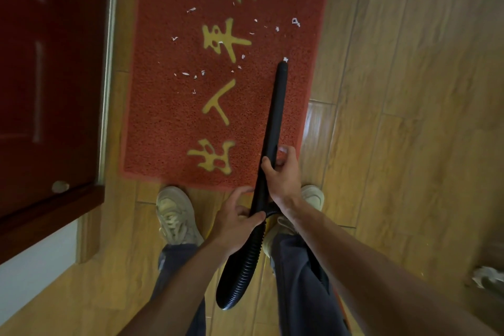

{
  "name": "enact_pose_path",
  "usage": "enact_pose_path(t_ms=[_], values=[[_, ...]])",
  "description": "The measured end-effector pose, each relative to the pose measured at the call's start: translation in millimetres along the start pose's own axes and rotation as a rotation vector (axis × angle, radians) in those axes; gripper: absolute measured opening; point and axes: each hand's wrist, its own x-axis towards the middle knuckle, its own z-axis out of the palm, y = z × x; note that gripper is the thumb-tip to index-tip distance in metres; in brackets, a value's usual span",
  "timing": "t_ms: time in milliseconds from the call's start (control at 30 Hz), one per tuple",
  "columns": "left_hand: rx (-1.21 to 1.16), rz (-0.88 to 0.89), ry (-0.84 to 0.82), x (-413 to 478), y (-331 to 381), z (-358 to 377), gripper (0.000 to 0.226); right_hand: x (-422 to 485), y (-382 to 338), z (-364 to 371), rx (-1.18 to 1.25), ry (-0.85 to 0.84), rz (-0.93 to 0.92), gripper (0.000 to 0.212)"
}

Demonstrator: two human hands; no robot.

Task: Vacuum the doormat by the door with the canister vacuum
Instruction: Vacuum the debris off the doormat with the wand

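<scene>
Mid-pass: wand (275, 117) clasped in right hand (283, 174) grip, hose (245, 262) end in left hand (236, 217). Tip set on doormat (169, 117); paper scraps (191, 9) toward the door (41, 63) to be swept next.

The wooden floor (409, 117) bore a red doormat (169, 117) ahead of the right hand (283, 174), white paper scraps (191, 9) strewn on the doormat beyond the hand; pale shoes (177, 215) stood either side of it.

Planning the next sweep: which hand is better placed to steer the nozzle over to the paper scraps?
Right hand: it grips the wand farther forward, nearer the nozzle. The left hand holds its rear end, by the hose.
</scene>
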Motion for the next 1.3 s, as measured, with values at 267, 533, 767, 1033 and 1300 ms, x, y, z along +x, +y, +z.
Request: enact_pose_path(t_ms=[267,533,767,1033,1300], values=[[0.009,0.014,0.000,10.3,8.7,3.9,0.050,10.3,-2.8,-3.6,-0.012,0.022,-0.010,0.031],[0.008,0.009,0.023,10.2,10.8,8.7,0.052,14.4,-6.1,-6.6,-0.014,-0.031,-0.012,0.032],[-0.030,-0.038,0.041,2.2,0.9,5.4,0.046,3.2,-11.3,0.3,-0.049,-0.093,-0.028,0.028],[-0.060,-0.079,0.022,-10.9,-13.1,-10.6,0.043,-12.1,-7.4,17.9,-0.085,-0.140,-0.062,0.026],[-0.083,-0.043,0.014,-17.5,-17.2,-25.7,0.055,-17.1,-10.1,34.1,-0.104,-0.167,-0.077,0.029]])
